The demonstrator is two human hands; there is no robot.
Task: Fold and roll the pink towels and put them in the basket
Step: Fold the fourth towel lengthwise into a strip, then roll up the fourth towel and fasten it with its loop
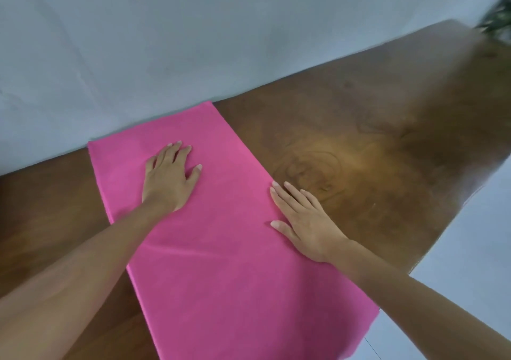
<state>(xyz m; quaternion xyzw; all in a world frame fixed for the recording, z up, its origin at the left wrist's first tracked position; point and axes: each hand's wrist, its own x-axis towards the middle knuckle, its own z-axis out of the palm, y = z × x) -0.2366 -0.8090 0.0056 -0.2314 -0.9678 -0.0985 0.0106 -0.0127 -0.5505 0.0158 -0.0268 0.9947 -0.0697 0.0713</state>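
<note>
Pink towel lies flat as one long, narrow strip on a brown wooden table, running at a slant from the pale wall at the far side to the table's near edge. Both hands rest on it with straight, slightly spread fingers, palms down, gripping nothing. The left hand lies wholly on the cloth, in the far half of the strip and about midway between its long edges. The right hand sits nearer and straddles the right long edge: its thumb is on the pink cloth, while most of its fingers reach over onto bare wood. The two hands are well apart.

The cloth is a bright, even pink and looks smooth, with straight edges and square far corners. A faint crease crosses it just below the right wrist. Whether it is one layer or several cannot be told. Its near right corner lies at the table's edge, above light floor.
</note>
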